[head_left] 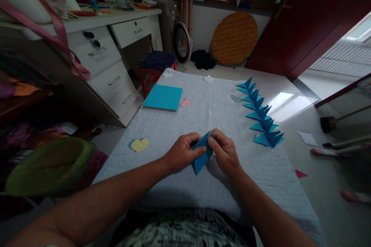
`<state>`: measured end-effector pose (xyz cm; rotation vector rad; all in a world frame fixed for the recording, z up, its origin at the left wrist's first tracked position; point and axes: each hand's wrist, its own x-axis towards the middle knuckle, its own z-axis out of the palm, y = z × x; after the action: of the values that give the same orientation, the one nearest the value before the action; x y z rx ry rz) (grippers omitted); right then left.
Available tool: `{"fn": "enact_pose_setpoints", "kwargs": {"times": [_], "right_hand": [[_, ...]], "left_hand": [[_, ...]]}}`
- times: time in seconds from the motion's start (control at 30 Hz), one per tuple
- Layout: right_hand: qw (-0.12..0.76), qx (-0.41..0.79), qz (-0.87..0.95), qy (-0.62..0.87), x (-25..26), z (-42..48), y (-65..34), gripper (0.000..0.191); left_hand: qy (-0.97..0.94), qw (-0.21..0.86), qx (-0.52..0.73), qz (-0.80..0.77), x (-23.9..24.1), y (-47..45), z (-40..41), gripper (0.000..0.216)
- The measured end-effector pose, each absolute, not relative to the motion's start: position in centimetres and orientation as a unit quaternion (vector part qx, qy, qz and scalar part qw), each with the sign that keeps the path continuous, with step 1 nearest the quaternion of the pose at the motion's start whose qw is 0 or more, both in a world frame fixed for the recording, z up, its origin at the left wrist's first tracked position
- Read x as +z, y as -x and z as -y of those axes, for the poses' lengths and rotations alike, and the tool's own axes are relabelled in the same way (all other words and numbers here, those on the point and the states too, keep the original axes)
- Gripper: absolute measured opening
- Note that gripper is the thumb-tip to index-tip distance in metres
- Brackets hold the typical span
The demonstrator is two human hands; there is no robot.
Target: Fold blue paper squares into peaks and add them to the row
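Note:
A folded blue paper piece (202,154) is held just above the pale quilted table cover (203,112), near its front middle. My left hand (182,153) is closed on the paper's left side, thumb on top. My right hand (224,152) pinches the paper's upper right edge with curled fingers. The paper's lower point sticks out below both hands. Along the right side of the cover runs a row of several folded blue paper pieces (261,115), nested one behind another.
A stack of flat blue paper sheets (163,97) lies at the cover's far left, next to a pink heart (185,103). A yellow heart (140,144) sits at the near left. White drawers (113,77) stand to the left. A green bag (49,164) is at lower left.

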<state>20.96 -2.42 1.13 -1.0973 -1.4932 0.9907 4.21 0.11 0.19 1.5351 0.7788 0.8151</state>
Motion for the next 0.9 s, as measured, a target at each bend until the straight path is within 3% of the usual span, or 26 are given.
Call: {"fn": "enact_pose_setpoints", "kwargs": {"times": [0.2, 0.5, 0.9], "right_hand": [[0.5, 0.439, 0.597, 0.447, 1.34, 2.39, -20.99, 0.033], [0.505, 0.334, 0.641, 0.472, 1.32, 2.35, -21.03, 0.029], [0.51, 0.374, 0.622, 0.462, 1.33, 2.4, -21.22, 0.029]], "left_hand": [[-0.601, 0.657, 0.32, -0.324, -0.03, -4.37, 0.03, 0.034], [-0.682, 0.528, 0.36, -0.355, 0.59, -4.23, -0.05, 0.024], [-0.663, 0.563, 0.332, -0.366, 0.08, -4.4, -0.02, 0.019]]}}
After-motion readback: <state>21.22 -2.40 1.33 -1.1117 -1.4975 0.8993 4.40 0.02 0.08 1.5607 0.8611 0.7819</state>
